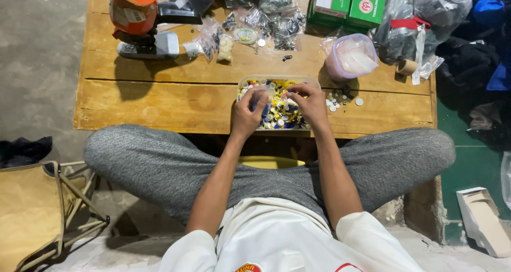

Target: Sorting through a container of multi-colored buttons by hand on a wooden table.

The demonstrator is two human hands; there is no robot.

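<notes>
- The left hand [249, 112] hangs over the left half of a clear plastic tray [314, 83], its fingers curled inward with the tips pinched together above the contents; something small may sit between them, but the view is too blurred to tell
- The right hand [310, 102] is over the right half of the same tray, fingers bent and tips drawn together among the pieces; whether it grips one cannot be told
- The tray lies at the near edge of a low wooden table [159, 99], directly ahead of the person; it holds a heap of small round buttons [281, 115] in yellow, blue and white
- Just to the right of the tray, a scatter of loose white buttons [336, 99] lies on the bare wood
- Beyond those, a pale pink tub [351, 59] with a clear bag inside stands near a roll of brown tape [407, 67]
- Further back, two green boxes [348, 5] stand side by side; a large clear bag of dark items [426, 13] with a red strip rests to their right
- At the table's far left stands an orange and grey press tool [139, 19]; several small clear bags of parts [266, 21] lie between it and the boxes
- The person sits cross-legged in grey trousers [159, 165]; a tan folding stool [37, 213] stands on the floor to the left
</notes>
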